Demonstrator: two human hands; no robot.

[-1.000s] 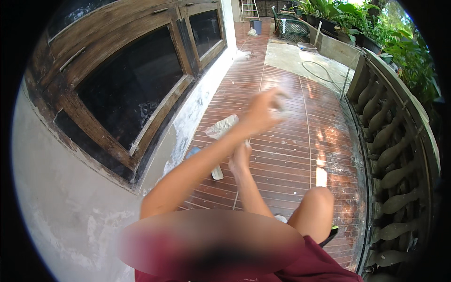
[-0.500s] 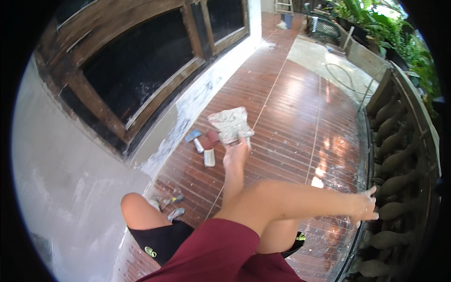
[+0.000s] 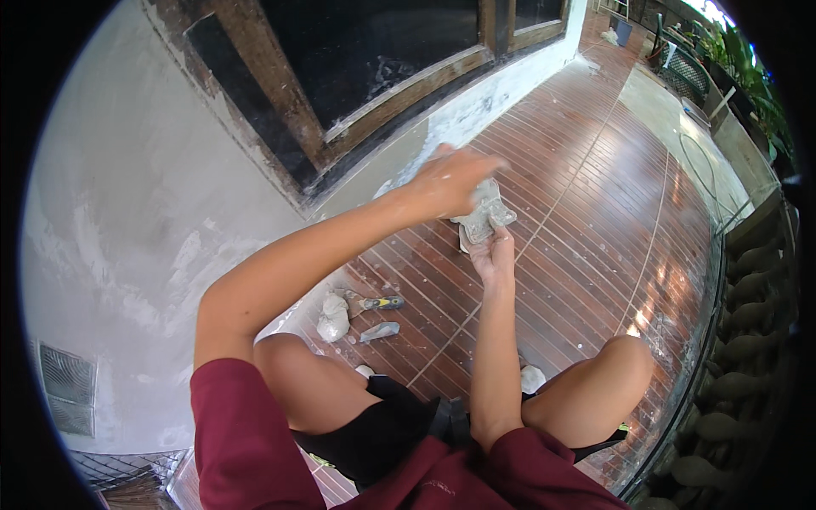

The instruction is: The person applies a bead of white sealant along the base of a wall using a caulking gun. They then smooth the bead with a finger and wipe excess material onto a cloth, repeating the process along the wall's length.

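My right hand grips a crumpled plastic bag coated in pale grey paste, above the tiled floor. My left hand reaches over the bag's top from the left; its fingers are smeared by motion and I cannot tell what they hold. On the tiles below, between my forearms, lie a scraper with a yellow and black handle, a knotted white bag and a small grey-blue piece.
A patched grey wall with a wooden-framed window runs along the left. A stone balustrade edges the right. Farther off are a hose, a green chair, a bucket, a ladder and plants.
The view has turned leftward. My left hand, out by the balustrade half a second ago, has swung back over the bag, which my right hand still holds.
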